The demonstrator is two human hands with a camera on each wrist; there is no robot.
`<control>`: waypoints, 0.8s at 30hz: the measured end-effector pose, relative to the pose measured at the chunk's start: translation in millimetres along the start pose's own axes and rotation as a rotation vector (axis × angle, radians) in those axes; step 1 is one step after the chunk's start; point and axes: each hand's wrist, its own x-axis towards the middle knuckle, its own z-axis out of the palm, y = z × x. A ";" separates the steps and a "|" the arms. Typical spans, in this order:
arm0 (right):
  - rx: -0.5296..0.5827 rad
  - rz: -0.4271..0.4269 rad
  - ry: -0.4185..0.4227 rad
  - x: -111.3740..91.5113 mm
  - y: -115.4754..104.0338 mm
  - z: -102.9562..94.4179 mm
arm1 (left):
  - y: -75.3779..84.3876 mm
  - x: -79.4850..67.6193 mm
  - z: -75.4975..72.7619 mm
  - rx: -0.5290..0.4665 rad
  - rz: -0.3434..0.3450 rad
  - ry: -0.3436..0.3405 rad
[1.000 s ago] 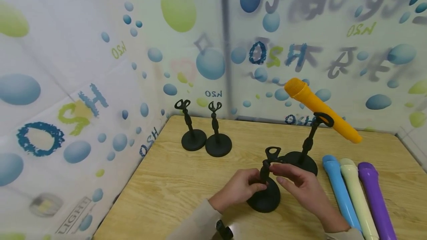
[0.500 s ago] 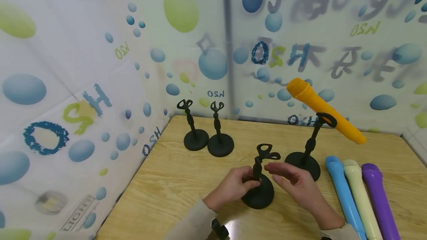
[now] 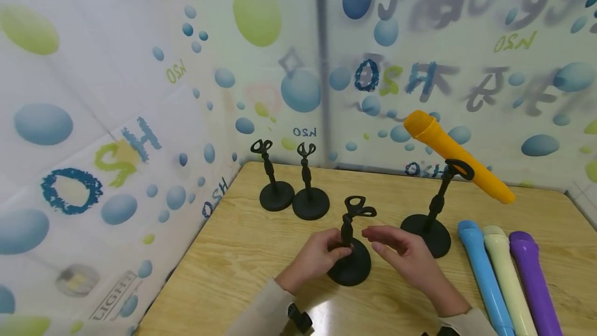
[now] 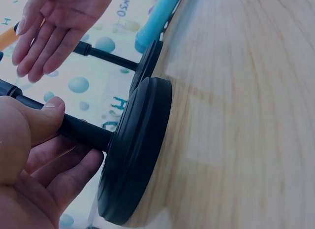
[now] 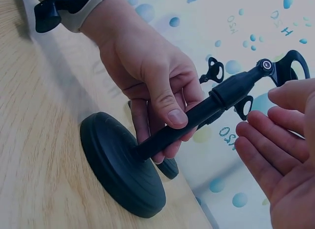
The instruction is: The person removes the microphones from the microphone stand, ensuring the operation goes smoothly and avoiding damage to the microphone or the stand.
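Observation:
My left hand (image 3: 317, 255) grips the pole of a black desktop microphone stand (image 3: 350, 266), thumb and fingers wrapped low on it in the right wrist view. The round base (image 4: 140, 155) is right at the tabletop, and the clip (image 3: 359, 207) on top holds nothing. My right hand (image 3: 410, 258) hovers just right of the pole, fingers extended and apart from it. Behind it, another stand (image 3: 429, 232) carries a tilted orange microphone (image 3: 457, 157) in its clip.
Two more black stands (image 3: 276, 196) with bare clips stand at the back left. Blue (image 3: 485, 274), cream (image 3: 508, 279) and purple microphones (image 3: 534, 279) lie side by side at the right. A patterned curtain (image 3: 256, 92) encloses the wooden table (image 3: 224, 274) behind and on the left.
My left hand has shifted the gripped stand leftward, away from the stand with the orange microphone. My right hand has followed to the left, staying beside the pole with fingers extended.

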 end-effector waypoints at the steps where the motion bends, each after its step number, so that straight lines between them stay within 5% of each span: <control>1: 0.000 0.010 -0.004 0.7 0.0 1.0 | -0.8 -0.3 -1.9 0.005 -0.005 0.006; 24: 0.091 0.073 -0.053 13.3 -1.2 24.1 | -21.3 -13.4 -46.1 0.046 -0.086 0.169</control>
